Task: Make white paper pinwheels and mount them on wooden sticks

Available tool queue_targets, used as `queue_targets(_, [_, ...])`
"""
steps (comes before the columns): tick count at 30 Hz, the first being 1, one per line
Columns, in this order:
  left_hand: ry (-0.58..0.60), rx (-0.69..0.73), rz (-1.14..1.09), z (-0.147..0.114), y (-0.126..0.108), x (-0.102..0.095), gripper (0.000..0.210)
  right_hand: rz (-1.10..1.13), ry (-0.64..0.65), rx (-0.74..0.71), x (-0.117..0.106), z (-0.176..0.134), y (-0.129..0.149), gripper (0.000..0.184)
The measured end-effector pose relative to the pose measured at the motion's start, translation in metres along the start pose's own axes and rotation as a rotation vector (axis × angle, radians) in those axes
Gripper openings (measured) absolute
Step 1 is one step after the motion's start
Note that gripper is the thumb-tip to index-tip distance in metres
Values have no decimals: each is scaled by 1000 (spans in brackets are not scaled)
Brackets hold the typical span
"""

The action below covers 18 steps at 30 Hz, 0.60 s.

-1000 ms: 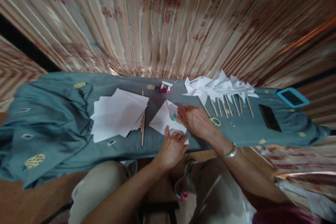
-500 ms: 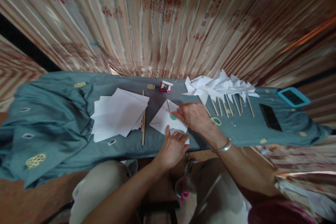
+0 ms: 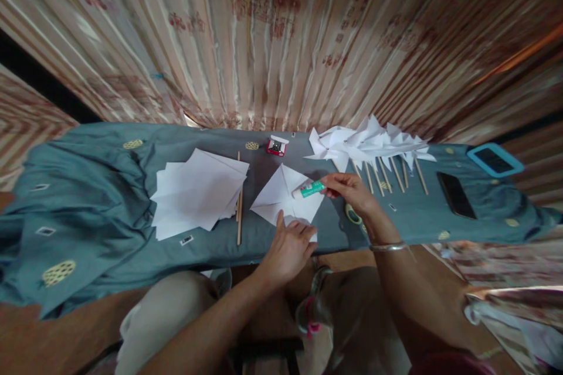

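A square white paper sheet (image 3: 270, 196) with cuts running in from its corners lies flat before me. My left hand (image 3: 291, 246) rests on its near edge, fingers stretched out and pressing it down. In my right hand (image 3: 345, 186) is a green and white glue stick (image 3: 309, 189), gripped at its right end between thumb and fingers. The glue stick's white end points left, over the middle of the sheet; whether it touches the paper I cannot tell. A roll of tape (image 3: 352, 214) lies just below my right wrist.
Left of the sheet are a stack of white paper (image 3: 200, 190) and several wooden sticks (image 3: 240, 217). A small red box (image 3: 277, 146) stands behind. Paper pinwheels (image 3: 369, 140) on sticks lie back right, near a black phone (image 3: 456, 195) and a blue-framed tablet (image 3: 496, 160).
My right hand has drawn back to the right, off the middle of the sheet, and the glue stick now shows plainly in it. My left hand stays in place.
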<state>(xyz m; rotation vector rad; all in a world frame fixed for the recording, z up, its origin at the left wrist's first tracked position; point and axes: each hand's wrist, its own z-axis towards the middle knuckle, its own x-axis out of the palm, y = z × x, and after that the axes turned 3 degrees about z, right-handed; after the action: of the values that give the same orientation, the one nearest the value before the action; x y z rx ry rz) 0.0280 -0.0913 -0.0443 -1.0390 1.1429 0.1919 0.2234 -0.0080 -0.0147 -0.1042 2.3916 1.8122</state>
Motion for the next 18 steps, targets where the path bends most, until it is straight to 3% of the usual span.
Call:
queue_targets(4, [-43,9,-76,0,2,-3,26,307,-44,88,-6,-1,-10,32])
queue_targets(7, [-156,-1,-302,3,8,-4,26,497,-21,116,-9,-5,-18,24])
queue_targets(11, [-341,-247,-820,10,21,-7,26,688,90,135,-7,-13,-22,22])
queue_targets(15, [-443,-523,-1250,15,30,-19,37,691,159,112,-4,-23,-21,28])
queue_targets(18, [-459,-549,-1436,15,33,-30,40,632,190,132,-3,-31,-21,30])
